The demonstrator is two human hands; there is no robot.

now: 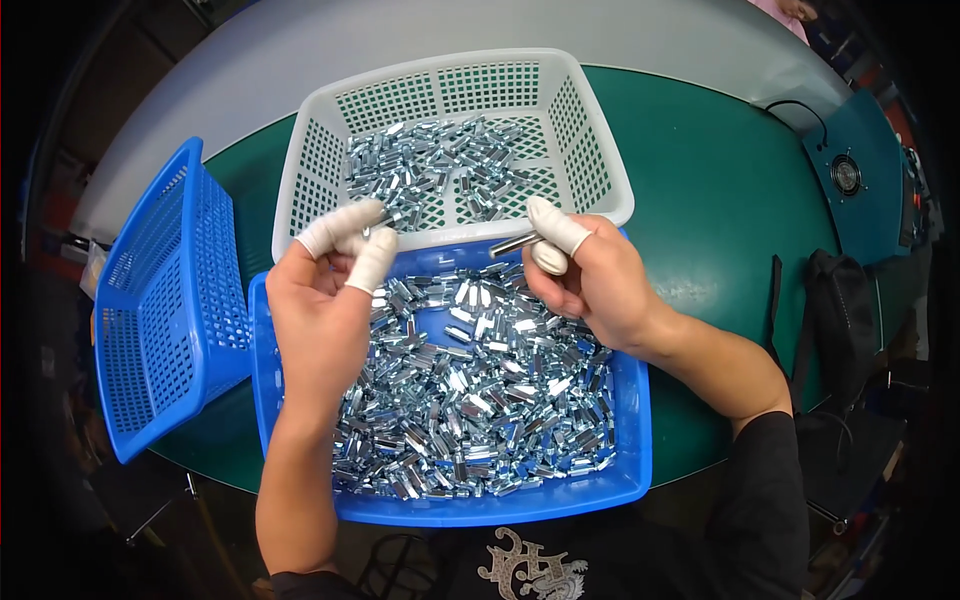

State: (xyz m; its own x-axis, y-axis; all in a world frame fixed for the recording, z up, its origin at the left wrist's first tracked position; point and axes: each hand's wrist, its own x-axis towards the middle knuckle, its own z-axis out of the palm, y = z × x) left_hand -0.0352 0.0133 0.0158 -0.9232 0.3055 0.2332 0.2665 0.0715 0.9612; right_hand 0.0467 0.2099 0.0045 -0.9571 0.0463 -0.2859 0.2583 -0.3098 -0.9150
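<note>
Centre of the view is the middle of the clock, and there's the right hand (pixel 607 283) at three, thumb and finger pinched tight on a slim metal rod (pixel 513 243). That rod sits at one o'clock, angled down toward the left hand, just over the far edge of the blue tub (pixel 490 514). Across at nine, the left hand (pixel 322 305) holds thumb and fingers curled with a narrow gap between the tips; a bit of shine shows there, but whether it's a gripped piece or something behind, one cannot tell. White finger covers (pixel 375 262) dress the working tips on both hands.

Below, toward six, the tub is heaped with small shiny metal pieces (pixel 470 400), a patch of blue bottom showing near its far side. Up at twelve, the white basket (pixel 614 207) carries a looser scatter of similar pieces (pixel 440 160), its near rim running along the tub's far edge. Over at nine, beyond the left hand, a blue perforated basket (pixel 196 320) stands tilted right beside the tub. All this on a green tabletop (pixel 700 170); a black bag (pixel 842 310) at three, a teal box with a fan (pixel 845 175) at two, and, between one and two, a person in pink (pixel 783 18).
</note>
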